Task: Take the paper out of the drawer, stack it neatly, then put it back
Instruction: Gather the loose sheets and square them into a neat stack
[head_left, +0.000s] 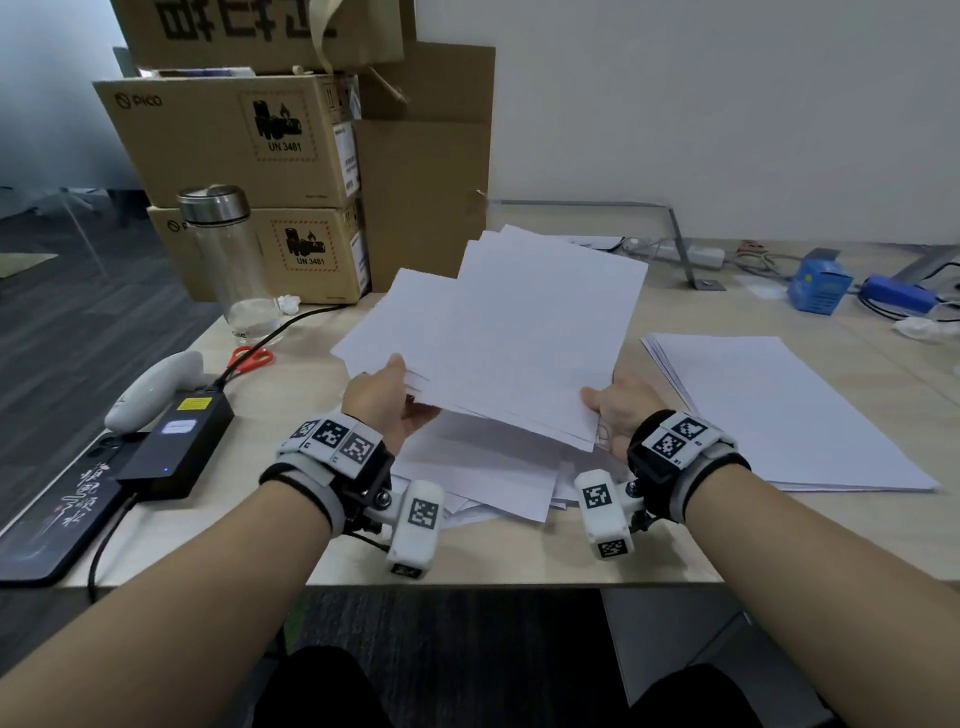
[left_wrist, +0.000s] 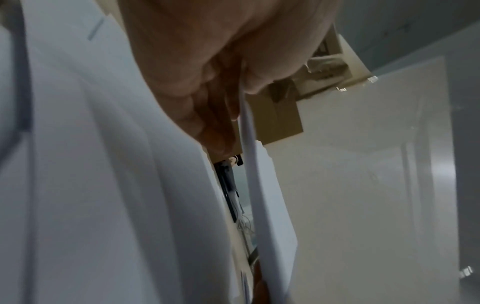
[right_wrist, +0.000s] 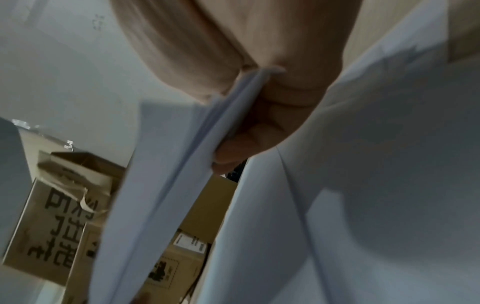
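Paper sheaf (head_left: 498, 332) pinched by both hands' fingers (right_wrist: 233, 152), seemingly above loose sheets (head_left: 483, 473), beside neat stack (head_left: 779, 415).

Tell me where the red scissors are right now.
In the head view, the red scissors lie on the desk's left side, between the glass bottle and the black power adapter.

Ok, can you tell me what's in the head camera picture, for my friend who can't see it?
Two hands, left hand and right hand, hold a messy fan of white paper above a wooden desk. More loose sheets lie underneath, and a neater pile sits to the right. Cardboard boxes and a bottle stand at the back left.
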